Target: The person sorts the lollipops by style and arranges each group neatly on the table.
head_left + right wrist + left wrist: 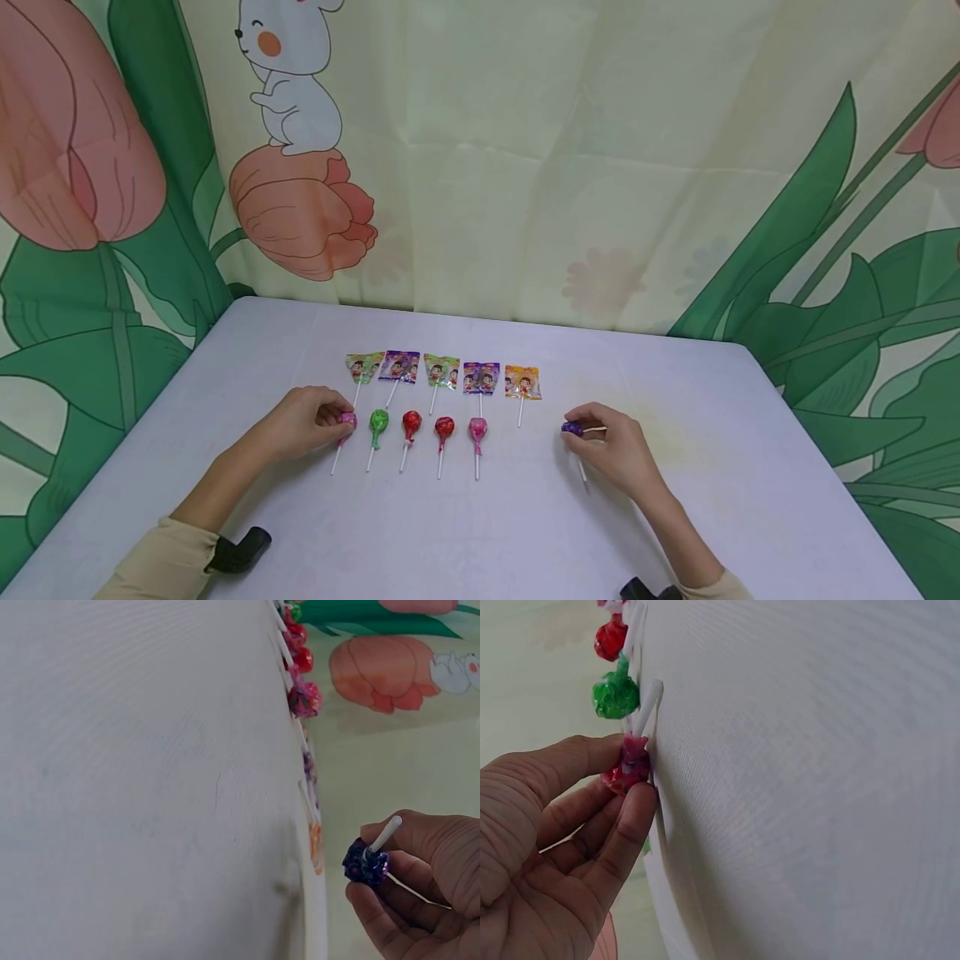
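Observation:
At the left end of the front row, my left hand (311,422) pinches the wrapped head of a pink lollipop (634,761) between thumb and fingers; its stick points toward me. Right of the rows, my right hand (611,446) holds a dark purple lollipop (365,862) by its head, above the table in the right wrist view. A white stick juts from it; whether a second pale line between the fingers is another stick, I cannot tell. Beside the left hand lie a green lollipop (378,421), two red lollipops (412,422) and another pink lollipop (477,429).
Behind them runs a row of flat-wrapped lollipops: green (442,371), purple (482,378) and, at its right end, orange (522,382). All lie on a white-covered table (450,542). A printed curtain (525,167) hangs along the table's far edge.

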The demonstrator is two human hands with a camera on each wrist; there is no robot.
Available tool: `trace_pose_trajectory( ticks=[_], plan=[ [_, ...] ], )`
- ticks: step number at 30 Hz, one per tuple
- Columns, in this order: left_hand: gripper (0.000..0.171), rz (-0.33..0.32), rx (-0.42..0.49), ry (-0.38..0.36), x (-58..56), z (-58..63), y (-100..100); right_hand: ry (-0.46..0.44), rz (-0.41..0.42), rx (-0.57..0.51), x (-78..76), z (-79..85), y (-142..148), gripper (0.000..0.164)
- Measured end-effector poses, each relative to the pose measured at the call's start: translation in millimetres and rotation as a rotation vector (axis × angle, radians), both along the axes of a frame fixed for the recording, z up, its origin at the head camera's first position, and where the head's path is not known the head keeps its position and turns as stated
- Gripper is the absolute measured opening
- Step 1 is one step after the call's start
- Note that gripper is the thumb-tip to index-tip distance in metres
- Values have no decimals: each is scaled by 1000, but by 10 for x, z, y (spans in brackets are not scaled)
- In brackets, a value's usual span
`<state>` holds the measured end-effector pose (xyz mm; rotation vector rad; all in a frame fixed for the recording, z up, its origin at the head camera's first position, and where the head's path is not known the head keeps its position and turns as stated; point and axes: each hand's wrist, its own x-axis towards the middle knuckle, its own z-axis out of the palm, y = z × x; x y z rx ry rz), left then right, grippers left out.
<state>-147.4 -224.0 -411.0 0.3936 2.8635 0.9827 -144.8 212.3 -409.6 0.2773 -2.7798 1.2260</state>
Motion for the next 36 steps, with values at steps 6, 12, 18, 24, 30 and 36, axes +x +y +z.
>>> trace_pose_trajectory(
  ticks=[6,12,18,24,30,36],
  plan=[
    [17,18,-12,-2,-11,-19,0,-18,11,-8,-31,-1,-109,22],
    [18,12,-13,-2,-5,-4,0,-17,16,-31,-70,-7,-203,20],
    [19,6,-7,-2,6,12,-3,-33,13,-48,-90,-10,-305,21],
    [18,17,-12,-3,-8,-23,-6,-38,13,-80,-97,-21,-420,21],
    [17,20,-11,-5,-8,-33,-2,-56,12,-90,-123,-58,-511,20],
    [18,22,-6,-15,-5,-20,5,-40,47,-92,-151,-99,-589,21]
  ],
)
